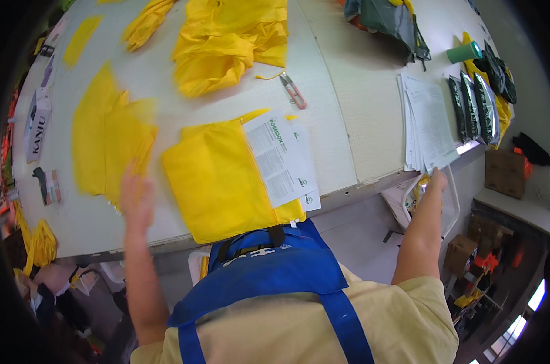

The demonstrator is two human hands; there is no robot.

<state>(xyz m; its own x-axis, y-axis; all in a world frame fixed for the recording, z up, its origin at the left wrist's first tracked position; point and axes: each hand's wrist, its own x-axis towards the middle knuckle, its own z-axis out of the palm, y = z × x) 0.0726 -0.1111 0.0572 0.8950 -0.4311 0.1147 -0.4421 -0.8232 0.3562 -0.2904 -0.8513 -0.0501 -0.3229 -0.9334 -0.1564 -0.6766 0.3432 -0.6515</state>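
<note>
My right hand [437, 179] pinches the near corner of a printed paper sheet [431, 121] on a stack at the table's right edge. My left hand [138, 197] is smeared by motion beside a blurred piece of yellow fabric [114, 136] at the left. Its fingertips overlap the fabric's near edge; whether they grip it I cannot tell. Between my hands lies a flat, folded yellow fabric item [217, 182] at the front edge. Printed sheets [275, 155] with green marks rest on its right side.
Pink-handled thread snips [294, 91] lie behind the folded item, near a crumpled yellow fabric heap [226, 48]. Dark plastic packets [472, 106] and a green cylinder [463, 53] stand at the far right. A white box [37, 124] sits at the left; a white-framed chair [451, 203] is below the right edge.
</note>
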